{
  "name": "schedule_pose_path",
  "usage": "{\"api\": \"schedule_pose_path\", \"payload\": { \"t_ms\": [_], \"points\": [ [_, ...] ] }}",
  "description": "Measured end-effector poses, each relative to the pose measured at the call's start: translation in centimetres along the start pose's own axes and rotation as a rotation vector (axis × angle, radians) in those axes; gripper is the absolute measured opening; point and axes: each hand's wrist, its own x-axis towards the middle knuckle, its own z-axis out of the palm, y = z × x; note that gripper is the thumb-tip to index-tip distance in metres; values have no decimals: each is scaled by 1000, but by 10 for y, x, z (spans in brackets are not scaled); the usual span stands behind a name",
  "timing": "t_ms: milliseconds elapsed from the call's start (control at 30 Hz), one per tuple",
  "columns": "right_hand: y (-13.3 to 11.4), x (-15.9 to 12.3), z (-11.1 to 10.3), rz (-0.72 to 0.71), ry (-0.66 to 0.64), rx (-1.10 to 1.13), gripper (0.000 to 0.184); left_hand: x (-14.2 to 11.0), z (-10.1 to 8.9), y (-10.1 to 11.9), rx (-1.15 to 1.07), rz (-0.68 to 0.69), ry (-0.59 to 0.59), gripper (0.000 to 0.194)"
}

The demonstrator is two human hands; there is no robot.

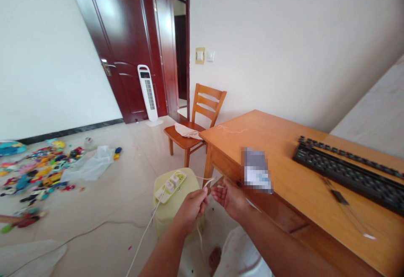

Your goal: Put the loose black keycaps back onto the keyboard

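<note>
My left hand (pixel 192 208) is closed around a thin white cable (pixel 206 181), pinching it near its end. My right hand (pixel 229 196) is right beside it, fingers curled and pinching the same cable's tip. Both hands hover just off the near corner of the wooden desk (pixel 284 171). Below them a white power strip (pixel 171 184) lies on a pale green stool (pixel 164 214), its cord (pixel 143 237) trailing down toward the floor. A pixelated phone-like object (pixel 256 170) rests on the desk by my right hand.
A black keyboard (pixel 347 169) lies on the desk at the right. A wooden chair (pixel 197 123) with a cloth on its seat stands behind the desk. Several toys (pixel 38 167) and a plastic bag litter the tiled floor at left. A white tower fan (pixel 147 94) stands by the dark red door.
</note>
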Motion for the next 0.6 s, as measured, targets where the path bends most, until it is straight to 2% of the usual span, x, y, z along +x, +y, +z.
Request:
{"api": "schedule_pose_path", "payload": {
  "t_ms": [67,167,200,267,367,433,500,533,600],
  "points": [
    [8,-11,-1,50,-106,-118,31,2,6,17,-250,22,64,41],
    [24,-36,0,70,-378,-375,47,4,15,43,-570,34,112,36],
    [30,-44,0,27,-456,-470,50,4,16,52,-632,50,114,35],
    [37,-58,-1,-100,-551,-717,40,3,15,70,-706,99,111,32],
    [37,-69,-7,-349,-470,-1165,25,1,6,92,-714,200,169,32],
    [29,-75,-9,-513,-375,-1367,26,2,-2,99,-625,274,317,27],
    [16,-84,-7,-607,-302,-1434,31,4,-10,100,-455,335,545,24],
    [9,-90,-4,-626,-274,-1430,33,4,-12,99,-355,362,658,30],
    [-7,-104,3,-684,-222,-1392,33,0,-12,98,-131,430,807,50]
  ]
}}
